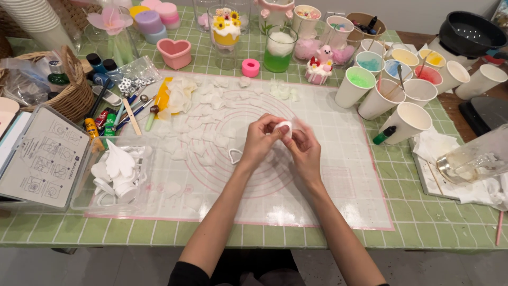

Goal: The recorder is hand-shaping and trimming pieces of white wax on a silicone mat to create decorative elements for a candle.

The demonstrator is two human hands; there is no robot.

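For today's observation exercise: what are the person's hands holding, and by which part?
Both hands, left hand and right hand, pinch a small white cutter ring by its rim, above the mat.

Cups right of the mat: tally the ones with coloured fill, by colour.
Green cup: 1
Teal cup: 1
Blue cup: 1
Yellow cups: 2
Red cup: 1
Total: 6

A single head-worn camera looks steeply down from the near edge of the green tiled table (296,235), facing its far edge, close enough that both forearms fill the lower middle of the view.
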